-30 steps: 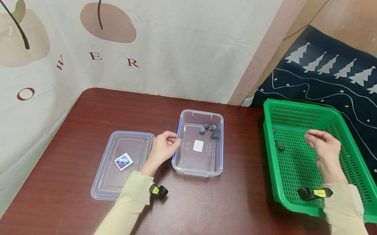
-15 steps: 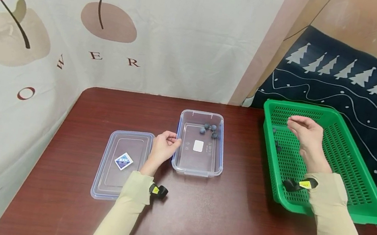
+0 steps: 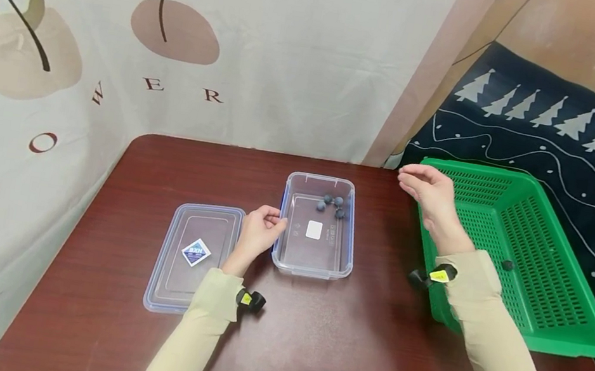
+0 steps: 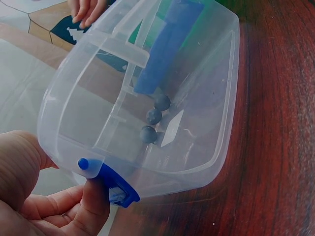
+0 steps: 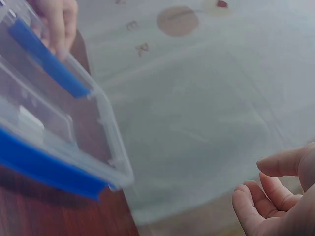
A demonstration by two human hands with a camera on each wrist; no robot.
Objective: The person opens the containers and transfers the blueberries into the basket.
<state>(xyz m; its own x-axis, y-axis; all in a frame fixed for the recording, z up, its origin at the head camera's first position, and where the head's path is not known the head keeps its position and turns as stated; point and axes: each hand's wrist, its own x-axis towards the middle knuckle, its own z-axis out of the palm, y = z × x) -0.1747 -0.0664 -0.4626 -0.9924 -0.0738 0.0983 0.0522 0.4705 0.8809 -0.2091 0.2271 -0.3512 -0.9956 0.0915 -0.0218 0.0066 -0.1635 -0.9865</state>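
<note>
My left hand (image 3: 259,231) grips the left side of a clear plastic food container (image 3: 293,255), fingers at its blue latch (image 4: 115,184) in the left wrist view. Several blueberries (image 3: 338,201) lie in the container's far right part. My right hand (image 3: 429,199) hangs over the far left corner of a green plastic basket (image 3: 565,283), thumb and fingers brought close together. No berry shows at its fingertips in the right wrist view, so I cannot tell whether it holds one. One dark blueberry (image 3: 507,265) shows in the basket; the right arm covers the basket's left part.
The container's clear lid (image 3: 169,269), with a blue diamond sticker (image 3: 196,252), lies flat left of the left hand. All stand on a dark red-brown wooden table (image 3: 343,346). A printed white curtain (image 3: 290,82) hangs behind the table's far edge.
My right hand has moved left, from over the middle of the basket to its far left rim. A blueberry it hid now shows. My left hand stays at the container.
</note>
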